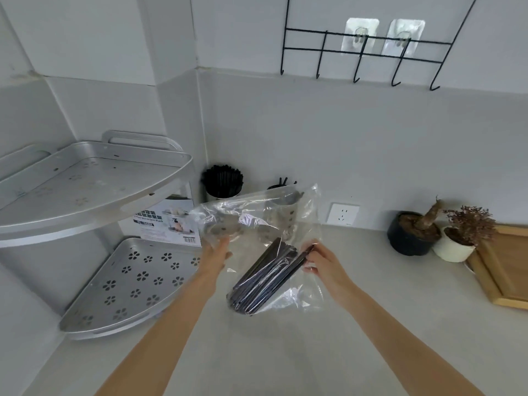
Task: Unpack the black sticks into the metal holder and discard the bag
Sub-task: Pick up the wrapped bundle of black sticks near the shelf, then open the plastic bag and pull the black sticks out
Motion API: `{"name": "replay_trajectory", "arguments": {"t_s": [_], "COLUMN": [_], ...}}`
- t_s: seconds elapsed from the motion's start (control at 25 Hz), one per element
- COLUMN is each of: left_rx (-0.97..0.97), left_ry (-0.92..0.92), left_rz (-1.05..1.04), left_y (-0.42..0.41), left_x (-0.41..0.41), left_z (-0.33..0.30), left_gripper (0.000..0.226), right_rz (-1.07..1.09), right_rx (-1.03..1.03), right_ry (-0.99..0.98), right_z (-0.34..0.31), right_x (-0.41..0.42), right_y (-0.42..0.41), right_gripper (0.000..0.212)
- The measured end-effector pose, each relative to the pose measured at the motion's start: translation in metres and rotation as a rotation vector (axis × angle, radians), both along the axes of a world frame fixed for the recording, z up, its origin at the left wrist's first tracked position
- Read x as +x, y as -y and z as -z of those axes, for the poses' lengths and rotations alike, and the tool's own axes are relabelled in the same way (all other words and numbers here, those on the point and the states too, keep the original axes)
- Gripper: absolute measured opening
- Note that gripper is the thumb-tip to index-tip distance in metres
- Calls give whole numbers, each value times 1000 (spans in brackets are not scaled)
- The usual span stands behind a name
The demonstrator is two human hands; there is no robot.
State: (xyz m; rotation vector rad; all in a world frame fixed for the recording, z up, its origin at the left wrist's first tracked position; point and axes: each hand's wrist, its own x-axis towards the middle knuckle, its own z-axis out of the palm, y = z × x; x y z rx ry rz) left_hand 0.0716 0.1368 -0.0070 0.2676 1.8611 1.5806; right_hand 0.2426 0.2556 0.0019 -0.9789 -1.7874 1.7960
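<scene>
Both hands grip the clear bag (257, 224): left hand (218, 254) its edge, right hand (320, 261) pinching black sticks (265, 278) inside.

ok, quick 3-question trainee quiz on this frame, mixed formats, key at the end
1. True or false: the bundle of black sticks is still inside the clear plastic bag.
2. Which hand pinches the upper end of the sticks: the left hand or the right hand?
3. Multiple choice: where does the round holder already full of black sticks stand?
A. on the upper tier of the silver corner shelf
B. on the counter in the corner by the wall
C. beside the dark plant pot

Key: 1 true; 2 right hand; 3 B
</scene>
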Motion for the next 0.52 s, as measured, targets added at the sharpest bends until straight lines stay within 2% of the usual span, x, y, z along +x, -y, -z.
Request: {"name": "replay_trajectory", "arguments": {"t_s": [0.16,0.4,0.52], "left_rx": [-34,35,109], "left_ry": [-64,-108,-107], "left_rz": [60,30,13], "left_y": [-4,-6,-6], "left_x": [8,6,7], "left_z": [-3,-20,-24], "left_gripper": [47,28,8], "right_rz": [92,183,221], "right_rx": [-51,-51,-37], "right_ry": [25,120,167], "right_z": [8,22,26], "right_x": [11,25,29], "right_y": [-8,-10,-13], "right_gripper": [32,30,26]}}
